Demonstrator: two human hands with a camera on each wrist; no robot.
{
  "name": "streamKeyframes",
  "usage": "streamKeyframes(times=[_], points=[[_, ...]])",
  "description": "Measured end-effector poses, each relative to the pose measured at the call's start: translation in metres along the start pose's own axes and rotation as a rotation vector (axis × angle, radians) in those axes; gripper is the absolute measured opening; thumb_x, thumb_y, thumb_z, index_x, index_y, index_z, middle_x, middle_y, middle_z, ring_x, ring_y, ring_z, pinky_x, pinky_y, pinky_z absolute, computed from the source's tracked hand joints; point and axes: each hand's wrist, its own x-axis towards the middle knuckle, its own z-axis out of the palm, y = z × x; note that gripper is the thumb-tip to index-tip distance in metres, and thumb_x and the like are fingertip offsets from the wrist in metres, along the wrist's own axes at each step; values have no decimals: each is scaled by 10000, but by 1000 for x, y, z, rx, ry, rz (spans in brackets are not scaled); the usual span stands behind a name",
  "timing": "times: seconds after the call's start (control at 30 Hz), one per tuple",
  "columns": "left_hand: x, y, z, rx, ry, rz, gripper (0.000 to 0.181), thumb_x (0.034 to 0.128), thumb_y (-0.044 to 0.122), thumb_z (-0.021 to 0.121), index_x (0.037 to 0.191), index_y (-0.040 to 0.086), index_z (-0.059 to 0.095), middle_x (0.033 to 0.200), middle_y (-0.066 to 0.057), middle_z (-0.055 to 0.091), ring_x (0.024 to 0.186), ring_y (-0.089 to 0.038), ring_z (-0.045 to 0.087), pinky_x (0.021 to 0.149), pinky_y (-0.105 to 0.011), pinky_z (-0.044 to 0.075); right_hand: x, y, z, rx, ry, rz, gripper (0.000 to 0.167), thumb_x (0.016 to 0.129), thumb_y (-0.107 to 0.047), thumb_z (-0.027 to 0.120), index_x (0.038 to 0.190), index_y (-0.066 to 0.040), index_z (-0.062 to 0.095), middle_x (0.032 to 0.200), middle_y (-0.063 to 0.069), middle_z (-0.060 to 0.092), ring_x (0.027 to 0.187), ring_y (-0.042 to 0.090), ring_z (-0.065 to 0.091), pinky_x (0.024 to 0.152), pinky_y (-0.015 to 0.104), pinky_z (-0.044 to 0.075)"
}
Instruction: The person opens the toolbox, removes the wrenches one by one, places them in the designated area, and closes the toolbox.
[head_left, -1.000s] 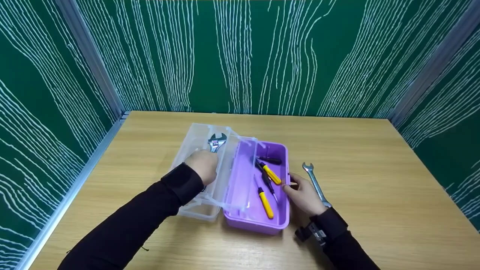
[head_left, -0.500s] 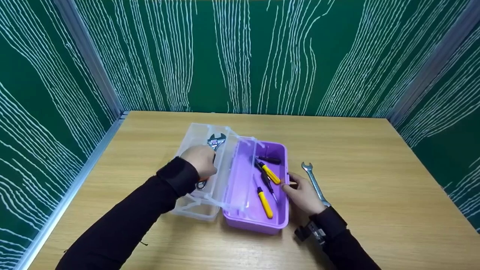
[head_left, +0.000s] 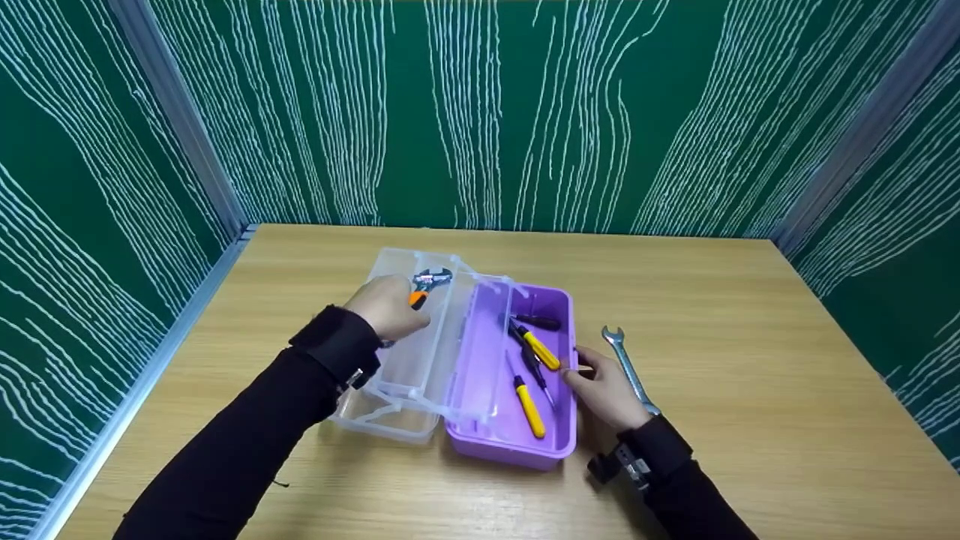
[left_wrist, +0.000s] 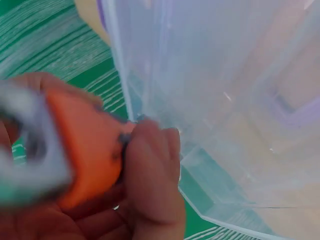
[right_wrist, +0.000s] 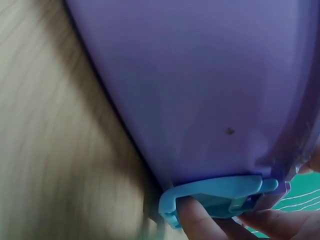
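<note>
Purple plastic forms the box (head_left: 510,453), and its clear lid (head_left: 390,428) is folded back to the left. Work with the tools looks partway along, by my judgement: the box has been opened and screwdrivers lie in it, but the adjustable wrench (head_left: 418,298) is not set down, the spanner (head_left: 628,364) lies outside on the table (head_left: 750,352), and the lid is not closed. Whether tools are going in or coming out, I cannot tell. The left hand (head_left: 386,307) has its fingers curled round the wrench's orange handle, over the lid; whether the wrench touches the plastic is unclear. The right hand (head_left: 611,394) holds the box's right wall, thumb at the rim, one finger tucked under the blue latch (right_wrist: 220,187); the spanner is just beside it. Counted up: one box, one lid, one latch in sight, one adjustable wrench, one spanner, two yellow-handled screwdrivers (head_left: 529,411) and at least two dark-handled screwdrivers (head_left: 541,322), all these screwdrivers inside the box; where they overlap, another could be hidden.
</note>
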Motion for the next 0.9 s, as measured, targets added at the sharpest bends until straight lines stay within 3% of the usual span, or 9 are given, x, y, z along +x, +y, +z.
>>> streamKeyframes(times=[0.1,0.3,0.43,0.67,0.9], points=[[0,-1,-3,-22,17,3,183,893,211,577,832,42,548,738,-29,486,594,-161,463,503,-221,348,1,0,0,13,0,-12,429,918,-13,586,1328,101,527,1249,289,617,1060,348,669,818,291,586],[-2,-2,-4,-106,-13,-53,271,961,208,514,1098,-20,561,882,-71,531,680,-169,480,557,-231,373,3,2,-1,-8,2,-4,422,925,-29,586,1324,97,532,1252,286,615,1061,337,664,815,273,579],[-4,-4,-2,-153,-29,-72,260,976,191,495,1122,-18,549,912,-80,531,715,-179,484,587,-242,385,3,1,-1,-12,-5,11,429,928,-51,598,1328,88,532,1253,276,619,1066,328,661,823,267,575],[-6,-13,0,-230,7,-40,296,959,177,511,1144,-43,580,975,-99,564,714,-169,483,583,-223,393,2,-1,-2,-18,-10,26,447,935,-78,606,1347,75,522,1270,273,609,1080,325,653,841,287,576],[-13,-16,0,-292,104,27,332,952,164,503,1207,-32,585,969,-114,580,716,-182,496,602,-244,397,2,-1,-1,29,-7,61,514,936,-90,615,1395,77,454,1287,296,577,1091,340,636,800,251,555]])
